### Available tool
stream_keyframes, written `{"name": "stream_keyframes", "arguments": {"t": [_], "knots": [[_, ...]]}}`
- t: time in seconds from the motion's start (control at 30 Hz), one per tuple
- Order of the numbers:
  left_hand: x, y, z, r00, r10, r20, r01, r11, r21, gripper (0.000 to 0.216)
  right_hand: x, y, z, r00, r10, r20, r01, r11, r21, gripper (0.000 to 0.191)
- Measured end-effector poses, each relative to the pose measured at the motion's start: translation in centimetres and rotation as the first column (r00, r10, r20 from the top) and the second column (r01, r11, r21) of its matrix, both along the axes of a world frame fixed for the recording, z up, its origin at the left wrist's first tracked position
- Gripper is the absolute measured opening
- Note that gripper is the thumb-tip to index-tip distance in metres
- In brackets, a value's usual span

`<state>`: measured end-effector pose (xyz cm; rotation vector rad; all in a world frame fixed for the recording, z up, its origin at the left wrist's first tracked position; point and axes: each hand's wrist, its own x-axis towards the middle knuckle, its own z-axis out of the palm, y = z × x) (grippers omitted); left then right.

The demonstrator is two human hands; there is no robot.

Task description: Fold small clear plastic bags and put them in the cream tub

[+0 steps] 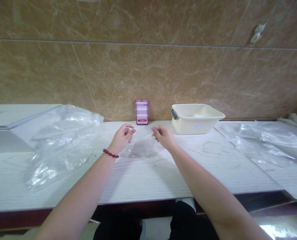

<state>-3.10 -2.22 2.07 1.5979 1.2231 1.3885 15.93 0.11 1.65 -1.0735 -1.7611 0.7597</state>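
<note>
A small clear plastic bag (144, 146) hangs between my two hands, just above the white wood-grain table (148, 183). Its top left corner is pinched by my left hand (123, 136), with thumb and fingers closed on it; a dark red bead bracelet circles that wrist. At the opposite corner, my right hand (163, 135) grips the bag between thumb and fingers. The bag is see-through, and I cannot make out anything inside it. Behind it, a phone (142, 113) stands upright against the wall, its screen partly blurred.
To the right stands a cream plastic tub (192, 125) with a grey handle, something whitish inside. Large clear plastic sheeting (63, 143) drapes beside a white box (11, 136) at left. More clear plastic (265, 143) lies far right. A marbled wall (128, 73) bounds the table's back.
</note>
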Motion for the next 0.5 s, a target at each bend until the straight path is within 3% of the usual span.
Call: {"name": "stream_keyframes", "arguments": {"t": [0.2,0.37,0.43,0.5], "knots": [[-0.2,-0.4,0.4,0.991,-0.104,-0.086,0.098,0.993,-0.067,0.038,0.4,-0.4,0.9,0.997,-0.070,0.042,0.069,0.997,0.019,0.031],[0.2,-0.5,0.2,0.977,-0.136,-0.162,0.114,0.984,-0.140,0.024,0.3,-0.2,0.8,0.991,-0.129,-0.028,0.123,0.980,-0.160,0.045],[0.3,-0.3,-0.2,0.987,-0.074,-0.141,0.056,0.990,-0.129,0.026,0.2,-0.1,0.8,0.988,-0.085,-0.127,0.048,0.961,-0.272,0.048],[0.2,0.2,-0.6,0.994,0.028,-0.110,-0.038,0.994,-0.098,0.029,0.3,-0.3,0.8,0.967,0.075,-0.244,-0.163,0.918,-0.363,0.040]]}}
